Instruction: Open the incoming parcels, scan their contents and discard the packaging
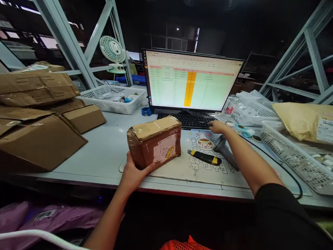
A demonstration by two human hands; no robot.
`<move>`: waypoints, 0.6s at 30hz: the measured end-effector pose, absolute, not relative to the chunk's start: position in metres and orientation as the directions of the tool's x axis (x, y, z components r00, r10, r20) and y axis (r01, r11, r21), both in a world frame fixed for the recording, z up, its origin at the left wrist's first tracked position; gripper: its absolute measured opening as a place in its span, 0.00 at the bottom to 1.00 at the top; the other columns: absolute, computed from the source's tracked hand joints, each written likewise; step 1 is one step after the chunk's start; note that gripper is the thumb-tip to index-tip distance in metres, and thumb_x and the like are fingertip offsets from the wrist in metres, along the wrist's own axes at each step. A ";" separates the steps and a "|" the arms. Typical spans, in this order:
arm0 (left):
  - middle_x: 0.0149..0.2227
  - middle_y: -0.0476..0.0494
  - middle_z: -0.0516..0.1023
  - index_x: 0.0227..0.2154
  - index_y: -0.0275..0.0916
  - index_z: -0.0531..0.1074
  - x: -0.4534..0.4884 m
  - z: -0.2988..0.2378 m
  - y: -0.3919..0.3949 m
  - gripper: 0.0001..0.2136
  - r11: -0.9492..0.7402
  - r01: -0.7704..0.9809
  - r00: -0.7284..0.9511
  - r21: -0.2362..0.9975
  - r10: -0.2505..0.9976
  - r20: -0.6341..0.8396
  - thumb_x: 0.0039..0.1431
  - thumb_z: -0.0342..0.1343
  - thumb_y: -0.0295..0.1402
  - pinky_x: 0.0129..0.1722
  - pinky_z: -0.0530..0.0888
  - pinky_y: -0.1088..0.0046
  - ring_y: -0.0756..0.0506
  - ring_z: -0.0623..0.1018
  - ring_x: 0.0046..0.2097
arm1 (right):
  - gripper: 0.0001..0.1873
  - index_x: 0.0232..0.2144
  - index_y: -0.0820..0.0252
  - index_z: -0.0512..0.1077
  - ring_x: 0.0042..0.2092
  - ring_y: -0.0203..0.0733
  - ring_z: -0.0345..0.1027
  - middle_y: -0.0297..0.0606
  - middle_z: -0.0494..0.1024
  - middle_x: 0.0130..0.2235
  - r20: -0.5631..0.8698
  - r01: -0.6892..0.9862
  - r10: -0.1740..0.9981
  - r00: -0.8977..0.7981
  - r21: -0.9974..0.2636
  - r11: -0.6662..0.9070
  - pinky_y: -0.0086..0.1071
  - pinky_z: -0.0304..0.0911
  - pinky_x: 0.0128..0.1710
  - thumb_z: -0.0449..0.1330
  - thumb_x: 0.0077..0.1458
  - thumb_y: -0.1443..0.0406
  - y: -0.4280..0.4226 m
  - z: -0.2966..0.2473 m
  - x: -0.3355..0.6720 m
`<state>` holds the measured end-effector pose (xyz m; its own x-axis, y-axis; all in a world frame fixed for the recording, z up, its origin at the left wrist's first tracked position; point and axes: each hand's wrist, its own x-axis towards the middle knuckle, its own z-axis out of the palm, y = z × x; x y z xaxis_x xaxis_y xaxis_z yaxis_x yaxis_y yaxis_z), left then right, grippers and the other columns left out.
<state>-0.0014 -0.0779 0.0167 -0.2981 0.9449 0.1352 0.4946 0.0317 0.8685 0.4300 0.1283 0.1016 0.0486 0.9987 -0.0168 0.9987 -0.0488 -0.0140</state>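
Note:
My left hand (136, 172) grips the lower left corner of a taped brown cardboard box (148, 148), which stands on the desk mat with its shipping label toward me. My right hand (218, 126) reaches over the right end of a black keyboard (186, 121), fingers stretched out at the number keys. Beneath my right forearm lies a grey barcode scanner (225, 152), partly covered by the arm. A black and yellow utility knife (204, 157) rests on the printed desk mat (179, 170) between the box and the scanner. Behind the keyboard a monitor (166, 83) displays a spreadsheet.
Cardboard boxes (39, 139) are piled at the left. White baskets stand at the back left (125, 104) and the right (293, 156), near a yellow padded mailer (301, 119). Tape rolls (249, 133) sit beside the mat. A green fan (112, 49) is behind.

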 end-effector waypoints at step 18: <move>0.60 0.35 0.78 0.66 0.44 0.60 -0.006 0.001 -0.075 0.44 -0.058 0.420 -0.320 0.905 0.924 0.208 0.50 0.74 0.48 0.60 0.78 0.50 0.31 0.79 0.61 | 0.28 0.61 0.63 0.77 0.57 0.53 0.77 0.51 0.81 0.58 -0.191 0.988 0.971 -0.144 -0.090 0.129 0.44 0.70 0.60 0.65 0.67 0.51 0.116 0.093 0.371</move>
<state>-0.0065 -0.0753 0.0015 -0.3205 0.9242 0.2079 0.4204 -0.0579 0.9055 0.3709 0.1156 0.0926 -0.1444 0.9709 -0.1913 0.9875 0.1292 -0.0898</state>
